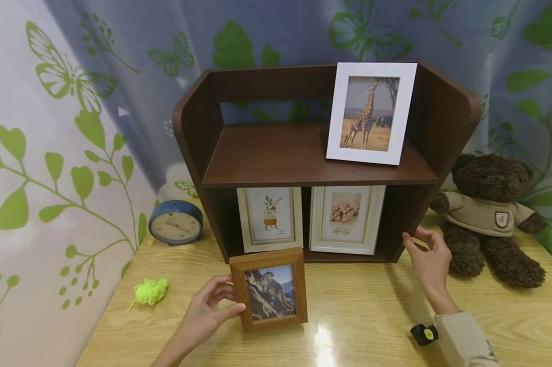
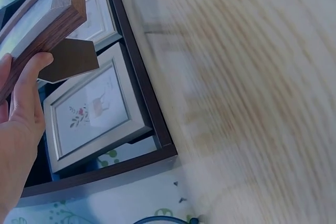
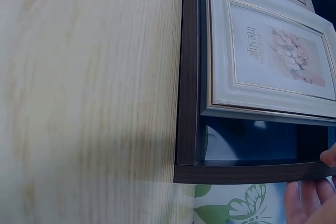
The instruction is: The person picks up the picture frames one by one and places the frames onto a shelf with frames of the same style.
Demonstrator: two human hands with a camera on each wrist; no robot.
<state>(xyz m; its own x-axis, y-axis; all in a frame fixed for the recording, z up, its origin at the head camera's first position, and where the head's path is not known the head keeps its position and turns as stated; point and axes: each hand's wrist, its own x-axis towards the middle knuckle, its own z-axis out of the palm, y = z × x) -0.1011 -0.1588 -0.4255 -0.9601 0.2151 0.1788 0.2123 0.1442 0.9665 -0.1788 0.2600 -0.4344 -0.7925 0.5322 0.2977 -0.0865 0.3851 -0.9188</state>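
Note:
My left hand [image 1: 206, 310] grips a brown wooden picture frame [image 1: 276, 324] by its left side, holding it tilted in front of the shelf. The frame shows a spotted cat on a branch; its back stand [image 2: 73, 61] sticks out in the left wrist view. My right hand [image 1: 429, 265] pinches the right side panel of the dark brown shelf [image 1: 276, 173], the thumb at the inner side and fingers outside, as the right wrist view shows. Two cream picture frames, one with a potted plant [image 1: 271, 216] and one with flowers [image 1: 345, 219], stand in the lower compartment.
A white frame with a giraffe [image 1: 370, 114] stands on the upper shelf's right. Left of the shelf are a blue clock [image 1: 175, 223] and yellow-green yarn [image 1: 150, 291]. A brown teddy bear [image 1: 492, 219] sits at the right. A small black object [image 1: 424, 334] lies by the right sleeve.

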